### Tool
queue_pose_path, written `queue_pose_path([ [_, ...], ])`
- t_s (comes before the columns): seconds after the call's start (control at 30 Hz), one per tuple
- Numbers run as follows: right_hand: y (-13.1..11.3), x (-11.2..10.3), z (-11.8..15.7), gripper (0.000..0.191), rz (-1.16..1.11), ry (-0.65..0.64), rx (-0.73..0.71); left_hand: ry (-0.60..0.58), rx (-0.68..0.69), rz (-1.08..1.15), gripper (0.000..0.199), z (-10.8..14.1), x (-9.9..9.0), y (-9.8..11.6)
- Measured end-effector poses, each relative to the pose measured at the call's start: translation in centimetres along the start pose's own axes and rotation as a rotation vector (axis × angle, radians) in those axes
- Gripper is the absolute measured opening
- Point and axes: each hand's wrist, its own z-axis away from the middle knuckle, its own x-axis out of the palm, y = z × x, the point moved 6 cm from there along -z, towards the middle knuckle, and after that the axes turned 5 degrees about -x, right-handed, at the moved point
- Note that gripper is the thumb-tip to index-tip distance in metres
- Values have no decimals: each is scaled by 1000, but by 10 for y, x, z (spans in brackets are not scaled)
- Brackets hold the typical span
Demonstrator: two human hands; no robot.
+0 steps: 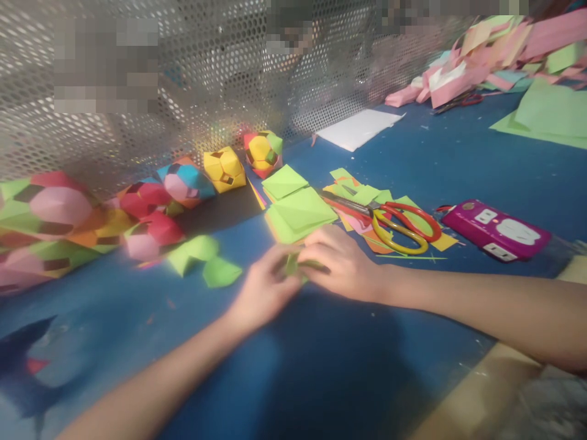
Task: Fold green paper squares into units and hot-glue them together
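Observation:
Near the middle of the blue table, my left hand (268,284) and my right hand (342,263) are closed together on a small green paper piece (292,265), mostly hidden by the fingers. Just beyond them lies a stack of green paper squares (298,214). Folded green pieces (195,252) rest to the left of my left hand. Scissors with red and yellow handles (398,229) lie over green, orange and pink paper scraps (362,192), beyond my right hand.
Colourful folded paper balls (224,169) line the perforated metal panel (220,73) at the left and back. A purple case (498,231) lies right. White paper (358,128), green sheets (550,113) and a pink paper heap (458,76) are farther back on the blue table (440,159).

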Motion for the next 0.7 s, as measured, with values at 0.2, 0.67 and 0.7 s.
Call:
queue_pose_path([
  [0.2, 5, -1, 2, 13, -135, 31, 66, 31, 22, -11, 32, -1, 0, -5],
  [0.67, 9, 3, 2, 9, -154, 23, 140, 168, 12, -85, 22, -3, -6, -2],
  [0.7, 9, 3, 2, 10, -161, 22, 138, 189, 7, -79, 22, -3, -7, -3],
])
